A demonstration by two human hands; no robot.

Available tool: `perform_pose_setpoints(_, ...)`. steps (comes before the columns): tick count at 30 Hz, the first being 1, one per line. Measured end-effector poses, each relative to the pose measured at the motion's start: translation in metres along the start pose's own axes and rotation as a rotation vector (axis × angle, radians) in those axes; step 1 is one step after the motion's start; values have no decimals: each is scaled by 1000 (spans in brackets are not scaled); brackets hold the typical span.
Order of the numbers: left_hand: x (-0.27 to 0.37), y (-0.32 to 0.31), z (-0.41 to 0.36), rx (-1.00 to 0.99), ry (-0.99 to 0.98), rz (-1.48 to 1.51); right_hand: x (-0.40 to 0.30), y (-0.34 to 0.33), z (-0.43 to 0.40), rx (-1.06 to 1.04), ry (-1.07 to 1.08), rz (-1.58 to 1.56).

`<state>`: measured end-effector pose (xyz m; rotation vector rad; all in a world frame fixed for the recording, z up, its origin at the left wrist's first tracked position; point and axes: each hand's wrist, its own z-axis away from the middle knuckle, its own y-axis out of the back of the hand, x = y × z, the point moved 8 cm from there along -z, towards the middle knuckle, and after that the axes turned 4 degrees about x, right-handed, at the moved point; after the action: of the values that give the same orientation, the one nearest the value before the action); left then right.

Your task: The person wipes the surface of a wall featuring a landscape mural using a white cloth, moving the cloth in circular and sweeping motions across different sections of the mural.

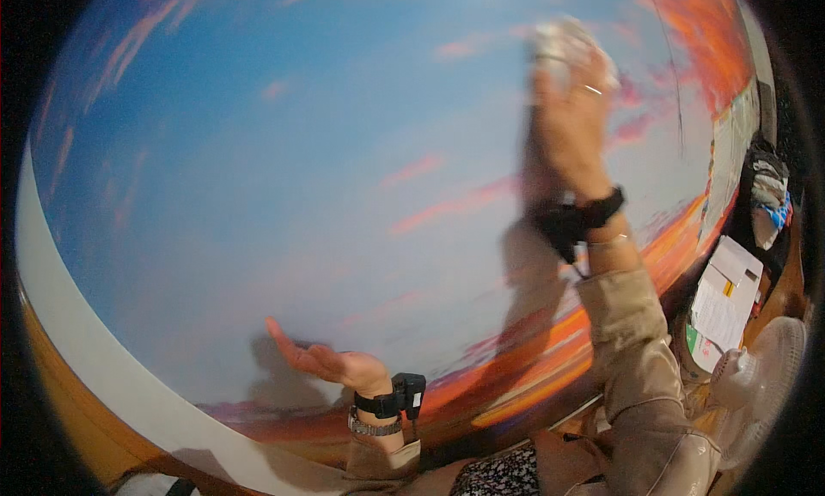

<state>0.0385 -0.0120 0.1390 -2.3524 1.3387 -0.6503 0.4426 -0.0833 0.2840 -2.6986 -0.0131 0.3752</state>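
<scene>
My right hand (575,122) reaches up, blurred, its fingers around a crumpled whitish cloth (567,45). Behind the cloth is a large printed surface showing a sunset sky (290,174); whether the cloth touches it I cannot tell. Lower down, my left hand (329,364) is raised in front of the same surface, fingers apart and nothing in it. A dark device on a strap and a metal watch are on the left wrist; black straps with a device are on the right one.
A white fan (760,393) stands at the lower right, near papers (722,309) stacked on a stand. Dark bundled items (768,180) lie farther up at the right edge. A thin cord (673,64) hangs before the printed surface. A pale border (97,341) runs along its left side.
</scene>
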Motion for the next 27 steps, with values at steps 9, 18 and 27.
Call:
perform_pose_setpoints(9,-5,8,3,-25,-40,-187,-197,23,182,-765,849,-621)
perform_pose_setpoints(18,-25,32,12,38,-194,-130,-1,20,67,-330,242,-154)
perform_pose_setpoints(27,-23,19,7,-41,-38,-169,-134,-34,-15,-107,395,-344)
